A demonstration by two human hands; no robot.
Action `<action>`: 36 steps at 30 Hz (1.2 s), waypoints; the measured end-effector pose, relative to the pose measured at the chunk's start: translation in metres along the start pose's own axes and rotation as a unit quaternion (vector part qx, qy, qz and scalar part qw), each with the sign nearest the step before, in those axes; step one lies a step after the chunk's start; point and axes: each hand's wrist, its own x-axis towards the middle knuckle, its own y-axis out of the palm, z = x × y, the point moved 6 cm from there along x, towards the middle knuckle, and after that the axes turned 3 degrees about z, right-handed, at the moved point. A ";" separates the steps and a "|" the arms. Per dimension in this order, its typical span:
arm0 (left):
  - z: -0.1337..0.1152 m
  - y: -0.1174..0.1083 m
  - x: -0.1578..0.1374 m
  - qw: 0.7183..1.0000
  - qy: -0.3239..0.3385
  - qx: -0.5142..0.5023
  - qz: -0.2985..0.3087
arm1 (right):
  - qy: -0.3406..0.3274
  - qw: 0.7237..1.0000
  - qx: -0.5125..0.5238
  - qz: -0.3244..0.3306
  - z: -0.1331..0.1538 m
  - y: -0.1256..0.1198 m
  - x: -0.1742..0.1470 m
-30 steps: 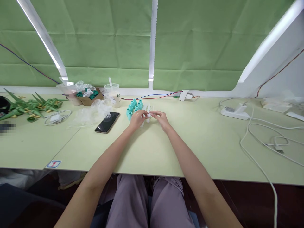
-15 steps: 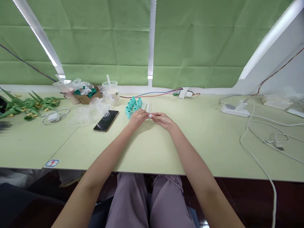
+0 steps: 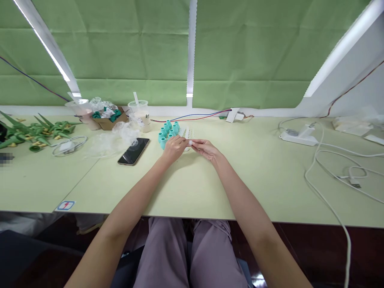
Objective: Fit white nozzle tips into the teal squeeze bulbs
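Note:
Between my fingertips is a small white piece [image 3: 190,143], too small for me to make out its kind. My left hand [image 3: 174,148] pinches it from the left, fingers bent and knuckles up. From the right, my right hand [image 3: 207,149] holds it with thumb and fingers pressed together. Just beyond my left hand stand several turquoise vase-shaped pieces [image 3: 163,132] with round open tops, partly hidden by that hand. Behind my fingertips lie rows of small white toothed-looking parts [image 3: 188,133], partly covered.
A black phone [image 3: 133,151] lies left of my hands, beside crumpled clear plastic [image 3: 112,140]. Two drink cups [image 3: 141,116] and a cardboard box [image 3: 111,123] stand behind. Green plant-like parts [image 3: 39,132] fill the far left. A white power strip [image 3: 298,138] and cables lie right.
Both hands stay together around the white piece, which has shifted very slightly. The whole view has moved a little; the things on the table have not visibly moved.

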 end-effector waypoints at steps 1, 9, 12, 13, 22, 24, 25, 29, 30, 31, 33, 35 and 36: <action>0.000 0.000 0.000 1.000 0.004 0.000 0.001 | 0.002 1.000 0.005 0.003 0.000 0.001 -0.001; 0.003 0.005 -0.005 0.999 0.010 -0.031 0.008 | 0.015 1.000 0.007 0.004 -0.001 0.002 -0.002; 0.004 0.002 -0.003 0.999 -0.007 -0.031 -0.008 | 0.005 1.000 -0.013 0.017 0.002 0.004 -0.003; 0.004 -0.001 -0.001 0.999 -0.019 -0.031 -0.020 | -0.005 0.999 -0.022 0.024 0.004 0.005 -0.004; -0.004 -0.014 0.003 0.991 -0.070 -0.064 -0.091 | 0.000 0.990 -0.069 0.126 0.001 0.028 -0.010; -0.007 -0.013 0.002 0.992 -0.063 -0.065 -0.092 | -0.003 0.990 -0.063 0.125 0.000 0.025 -0.009; -0.007 -0.012 0.002 0.992 -0.062 -0.063 -0.094 | -0.005 0.991 -0.057 0.121 0.000 0.023 -0.008; -0.005 -0.010 0.001 0.991 -0.056 -0.059 -0.104 | -0.004 0.994 -0.041 0.102 -0.001 0.017 -0.004; -0.004 -0.010 0.001 0.991 -0.052 -0.060 -0.106 | -0.012 0.995 -0.044 0.089 0.001 0.015 -0.003; -0.003 -0.010 0.001 0.991 -0.046 -0.062 -0.105 | -0.024 0.996 -0.052 0.068 0.004 0.012 -0.001; 0.000 -0.010 0.002 0.992 -0.040 -0.063 -0.100 | -0.062 0.994 -0.093 -0.010 0.014 0.001 0.001; 0.007 -0.011 0.002 0.993 -0.049 -0.058 -0.092 | -0.103 0.967 -0.193 -0.130 0.027 -0.019 -0.002; 0.011 -0.012 0.002 0.993 -0.060 -0.054 -0.090 | -0.117 0.936 -0.268 -0.196 0.034 -0.031 -0.006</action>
